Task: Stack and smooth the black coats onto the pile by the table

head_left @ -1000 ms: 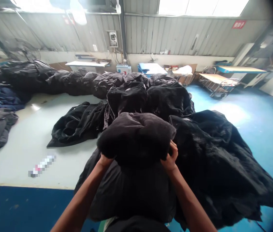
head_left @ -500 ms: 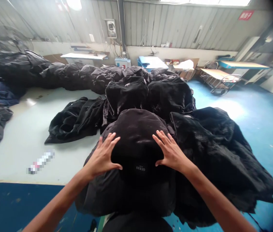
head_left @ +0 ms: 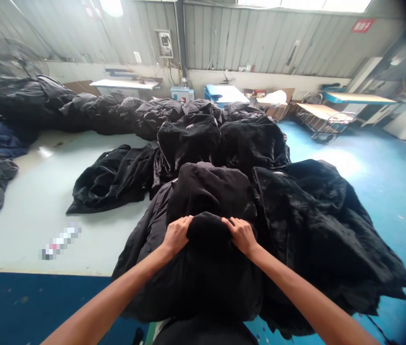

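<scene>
In front of me a black garment (head_left: 206, 273) lies over a pile at the table's near edge. My left hand (head_left: 178, 234) is closed on the fabric at its left, and my right hand (head_left: 240, 234) grips it on the right. Between them the pinched cloth forms a raised, rounded fold. The printed label is hidden now. Directly beyond my hands, more black cloth (head_left: 210, 189) of the pile shows, softly creased. A stack of furry black garment pieces (head_left: 325, 230) lies just to the right of my pile.
Further black furry piles (head_left: 188, 141) stand behind. A loose black piece (head_left: 111, 179) lies left on the pale tabletop (head_left: 37, 191), near a pixelated object (head_left: 61, 241). Dark puffy garments (head_left: 116, 112) line the far side. A cart (head_left: 327, 115) stands on the blue floor at right.
Both hands were spread flat above the cloth. They have closed on it and lifted a fold, moving slightly inward. The label has gone out of sight.
</scene>
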{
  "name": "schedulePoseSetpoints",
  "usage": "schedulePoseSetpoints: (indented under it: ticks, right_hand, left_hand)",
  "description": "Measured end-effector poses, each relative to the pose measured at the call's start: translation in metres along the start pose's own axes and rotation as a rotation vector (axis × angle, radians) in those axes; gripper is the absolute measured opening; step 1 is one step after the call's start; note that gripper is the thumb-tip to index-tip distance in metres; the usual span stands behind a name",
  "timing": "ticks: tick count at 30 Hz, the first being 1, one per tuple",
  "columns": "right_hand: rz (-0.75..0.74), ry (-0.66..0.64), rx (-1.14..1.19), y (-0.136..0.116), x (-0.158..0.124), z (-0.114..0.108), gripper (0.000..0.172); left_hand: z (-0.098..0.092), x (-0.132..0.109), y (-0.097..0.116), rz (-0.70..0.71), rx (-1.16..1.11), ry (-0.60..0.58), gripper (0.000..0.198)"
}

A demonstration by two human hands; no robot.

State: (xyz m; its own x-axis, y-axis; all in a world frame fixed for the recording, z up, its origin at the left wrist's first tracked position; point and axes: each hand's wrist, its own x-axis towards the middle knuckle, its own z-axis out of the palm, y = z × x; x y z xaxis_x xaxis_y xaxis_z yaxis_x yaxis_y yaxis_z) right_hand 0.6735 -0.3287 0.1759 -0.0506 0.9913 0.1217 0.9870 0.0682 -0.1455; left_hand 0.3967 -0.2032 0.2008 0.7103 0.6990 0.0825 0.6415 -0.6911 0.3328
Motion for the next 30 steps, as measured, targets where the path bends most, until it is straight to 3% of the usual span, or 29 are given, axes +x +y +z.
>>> schedulePoseSetpoints:
  ticks: [4, 7, 9, 12, 14, 16, 18, 21, 23, 27, 30]
  right_hand:
    - [-0.008, 0.299, 0.007, 0.011, 0.011, -0.023, 0.051]
    - [0.026, 0.39, -0.024, 0.006, 0.008, -0.009, 0.047]
    - [0.024, 0.393, -0.054, -0.003, -0.004, 0.016, 0.05]
    - [-0.048, 0.365, -0.09, -0.018, -0.035, 0.053, 0.061]
    - [-0.1, 0.352, -0.079, -0.024, -0.054, 0.062, 0.064]
    - [-0.129, 0.32, -0.016, -0.024, -0.065, 0.054, 0.064]
    - [-0.139, 0.259, 0.086, -0.021, -0.068, 0.035, 0.062]
    - [-0.084, 0.253, 0.231, -0.015, -0.065, 0.009, 0.06]
    - [0.003, 0.33, 0.264, -0.011, -0.063, 0.001, 0.067]
    - [0.109, 0.376, 0.209, 0.003, -0.066, 0.0, 0.107]
    - [0.133, 0.299, 0.155, 0.024, -0.072, -0.003, 0.131]
  left_hand:
    - [-0.043, 0.016, -0.009, 0.195, 0.092, 0.374, 0.03]
    - [-0.043, 0.013, -0.018, 0.253, 0.115, 0.506, 0.03]
    - [-0.024, 0.0, -0.023, 0.226, 0.127, 0.444, 0.031]
    - [0.012, -0.033, -0.027, 0.145, 0.141, 0.173, 0.043]
    - [0.025, -0.057, -0.029, 0.121, 0.117, 0.017, 0.056]
    - [0.022, -0.073, -0.03, 0.124, 0.047, -0.053, 0.058]
    - [0.004, -0.076, -0.031, 0.138, -0.055, -0.086, 0.059]
    - [-0.032, -0.054, -0.031, 0.128, -0.23, -0.14, 0.04]
    - [-0.051, -0.025, -0.03, 0.08, -0.291, -0.08, 0.028]
    - [-0.066, 0.032, -0.043, 0.065, -0.198, 0.187, 0.029]
    - [-0.071, 0.039, -0.079, 0.216, -0.067, 0.123, 0.04]
